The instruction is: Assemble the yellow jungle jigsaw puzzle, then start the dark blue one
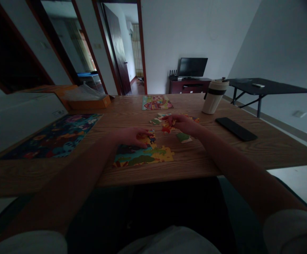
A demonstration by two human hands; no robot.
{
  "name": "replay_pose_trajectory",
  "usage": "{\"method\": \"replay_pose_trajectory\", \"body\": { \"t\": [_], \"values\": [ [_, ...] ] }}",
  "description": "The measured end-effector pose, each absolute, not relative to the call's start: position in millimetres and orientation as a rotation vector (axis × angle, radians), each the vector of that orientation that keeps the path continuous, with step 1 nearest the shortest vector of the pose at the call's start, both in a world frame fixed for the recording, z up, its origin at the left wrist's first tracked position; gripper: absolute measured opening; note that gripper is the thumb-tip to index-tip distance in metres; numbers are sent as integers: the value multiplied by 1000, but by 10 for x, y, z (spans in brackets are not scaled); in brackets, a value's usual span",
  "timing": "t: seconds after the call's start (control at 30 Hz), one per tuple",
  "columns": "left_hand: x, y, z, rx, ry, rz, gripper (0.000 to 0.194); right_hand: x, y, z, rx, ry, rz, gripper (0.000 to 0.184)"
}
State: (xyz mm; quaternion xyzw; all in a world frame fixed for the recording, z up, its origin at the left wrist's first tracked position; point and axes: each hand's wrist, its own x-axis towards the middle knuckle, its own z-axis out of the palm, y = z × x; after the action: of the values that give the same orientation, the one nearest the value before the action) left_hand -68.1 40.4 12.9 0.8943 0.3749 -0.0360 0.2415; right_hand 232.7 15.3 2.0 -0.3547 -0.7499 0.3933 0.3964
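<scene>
A partly joined jigsaw puzzle (145, 157) lies near the table's front edge, with a green crocodile and yellow ground on it. My left hand (130, 137) rests over its upper left part, thumb and fingers apart, hiding some of the picture. Just right of that, my right hand (182, 124) has its fingers curled down in a pinch on a red and orange puzzle piece (166, 128), whose outline is partly covered. A loose green piece (183, 137) lies below the right hand. More loose pieces (155, 120) are spread behind the fingers.
A dark blue picture puzzle (60, 137) lies at left beside a white box (23, 121) and an orange box lid (90, 103) holding clear plastic. Farther back is a colourful picture sheet (157, 102). At right stand a cream tumbler (215, 98) and a black phone (235, 129).
</scene>
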Motion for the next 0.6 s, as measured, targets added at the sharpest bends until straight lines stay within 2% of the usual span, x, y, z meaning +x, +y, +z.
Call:
{"method": "replay_pose_trajectory", "body": {
  "t": [0.23, 0.6],
  "values": [
    [-656, 364, 171, 2452, 1005, -104, 77, 2344, 74, 55, -803, -1844, 1333, 19],
    [-665, 382, 150, 2457, 999, -103, 79, 2374, 75, 22, -855, -1810, 1456, 14]
  ]
}}
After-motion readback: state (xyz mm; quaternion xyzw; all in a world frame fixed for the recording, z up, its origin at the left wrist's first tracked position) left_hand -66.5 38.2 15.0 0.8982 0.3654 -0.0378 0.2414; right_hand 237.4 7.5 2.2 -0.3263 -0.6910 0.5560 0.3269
